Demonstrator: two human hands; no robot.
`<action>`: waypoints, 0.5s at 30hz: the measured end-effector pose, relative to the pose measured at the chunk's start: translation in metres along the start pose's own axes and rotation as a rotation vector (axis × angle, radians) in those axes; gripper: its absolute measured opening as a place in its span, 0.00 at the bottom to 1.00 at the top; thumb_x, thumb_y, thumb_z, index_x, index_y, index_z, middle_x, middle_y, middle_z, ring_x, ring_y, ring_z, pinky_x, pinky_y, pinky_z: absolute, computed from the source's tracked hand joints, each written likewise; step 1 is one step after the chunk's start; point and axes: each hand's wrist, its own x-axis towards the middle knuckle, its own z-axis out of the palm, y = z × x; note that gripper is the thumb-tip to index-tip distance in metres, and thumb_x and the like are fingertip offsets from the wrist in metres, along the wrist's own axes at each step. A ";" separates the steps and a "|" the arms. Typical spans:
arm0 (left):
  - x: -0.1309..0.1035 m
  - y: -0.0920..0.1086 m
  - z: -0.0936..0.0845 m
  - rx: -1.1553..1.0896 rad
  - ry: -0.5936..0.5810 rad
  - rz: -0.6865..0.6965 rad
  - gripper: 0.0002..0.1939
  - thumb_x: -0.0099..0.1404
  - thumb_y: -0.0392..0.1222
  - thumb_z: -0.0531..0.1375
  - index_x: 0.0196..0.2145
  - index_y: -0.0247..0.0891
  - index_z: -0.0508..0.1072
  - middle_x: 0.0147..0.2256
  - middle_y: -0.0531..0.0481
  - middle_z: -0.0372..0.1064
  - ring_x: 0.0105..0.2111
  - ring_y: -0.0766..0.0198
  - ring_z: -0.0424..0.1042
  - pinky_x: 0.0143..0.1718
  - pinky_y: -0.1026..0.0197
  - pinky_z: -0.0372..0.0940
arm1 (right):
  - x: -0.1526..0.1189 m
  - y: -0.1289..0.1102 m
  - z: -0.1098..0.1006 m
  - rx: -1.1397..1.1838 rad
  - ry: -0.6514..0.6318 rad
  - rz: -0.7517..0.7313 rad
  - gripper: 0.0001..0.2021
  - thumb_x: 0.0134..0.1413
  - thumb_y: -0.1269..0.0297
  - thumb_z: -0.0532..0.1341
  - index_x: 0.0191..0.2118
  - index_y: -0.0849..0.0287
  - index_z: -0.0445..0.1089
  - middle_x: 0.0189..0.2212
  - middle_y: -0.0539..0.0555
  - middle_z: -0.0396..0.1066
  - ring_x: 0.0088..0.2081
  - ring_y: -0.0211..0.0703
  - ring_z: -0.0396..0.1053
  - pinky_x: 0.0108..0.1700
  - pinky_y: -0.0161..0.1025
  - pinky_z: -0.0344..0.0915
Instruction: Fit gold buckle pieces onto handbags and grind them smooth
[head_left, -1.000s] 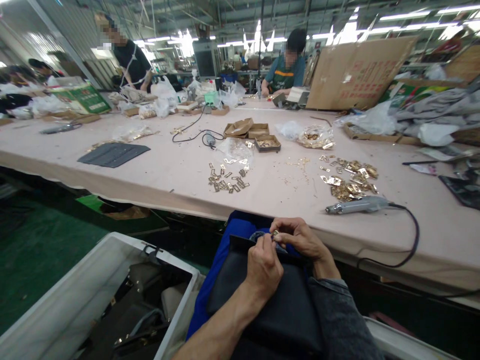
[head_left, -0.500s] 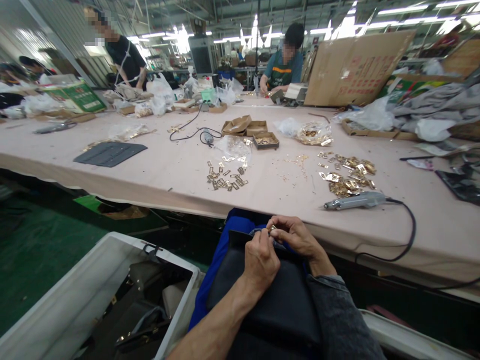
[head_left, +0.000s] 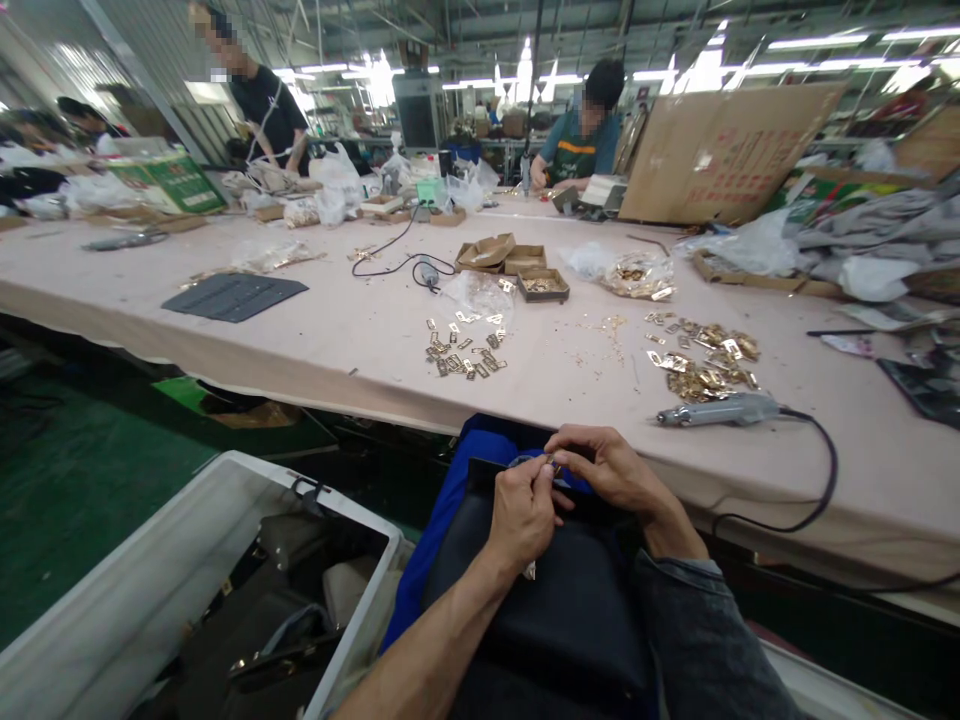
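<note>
On my lap lies a black leather piece (head_left: 559, 585), with a dark flap edge at its top. My left hand (head_left: 523, 508) is closed over that edge, its fingertips pinching around a small metal piece (head_left: 552, 462). From the right, my right hand (head_left: 606, 470) pinches the same small piece between thumb and forefinger, touching the left fingertips. A small shiny fitting (head_left: 530, 571) shows on the black leather just below my left hand. Flat gold plates (head_left: 465, 350) are scattered on the table beyond my hands, and a heap of gold fittings (head_left: 709, 365) lies to the right.
A grey electric screwdriver (head_left: 720, 410) with a black cable lies near the table's (head_left: 352, 350) front edge. Small cardboard boxes (head_left: 544, 285) stand mid-table. A white bin (head_left: 375, 522) of dark bags is at lower left. Two people are across the table.
The view has shifted slightly. My left fingers have opened a little below the pinch, and a small shiny fitting now shows under my left hand. My right hand still pinches at the flap edge.
</note>
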 end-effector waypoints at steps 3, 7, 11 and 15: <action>0.005 -0.003 -0.009 -0.342 -0.085 -0.158 0.18 0.70 0.50 0.59 0.36 0.29 0.77 0.29 0.41 0.76 0.24 0.56 0.79 0.20 0.65 0.71 | 0.000 0.000 -0.001 0.053 -0.036 -0.020 0.11 0.63 0.58 0.63 0.42 0.60 0.79 0.36 0.56 0.77 0.38 0.46 0.71 0.42 0.40 0.66; 0.011 -0.008 -0.011 -0.434 -0.033 -0.203 0.19 0.63 0.50 0.65 0.31 0.27 0.78 0.26 0.41 0.75 0.20 0.58 0.77 0.18 0.67 0.70 | 0.002 0.007 0.003 0.125 -0.026 0.021 0.14 0.62 0.56 0.65 0.44 0.61 0.80 0.36 0.57 0.77 0.37 0.45 0.71 0.41 0.40 0.67; 0.013 -0.008 -0.006 -0.443 0.012 -0.226 0.19 0.63 0.50 0.65 0.31 0.27 0.78 0.26 0.42 0.75 0.19 0.61 0.77 0.18 0.68 0.70 | -0.001 0.017 0.005 0.170 0.060 0.157 0.20 0.65 0.52 0.62 0.51 0.63 0.78 0.27 0.53 0.74 0.29 0.41 0.69 0.35 0.38 0.66; 0.013 -0.008 -0.001 -0.447 0.042 -0.245 0.20 0.63 0.52 0.65 0.32 0.27 0.79 0.26 0.43 0.75 0.19 0.60 0.77 0.18 0.67 0.70 | -0.004 0.020 0.007 0.165 0.121 0.179 0.19 0.64 0.52 0.63 0.49 0.63 0.79 0.27 0.53 0.74 0.31 0.42 0.71 0.35 0.38 0.67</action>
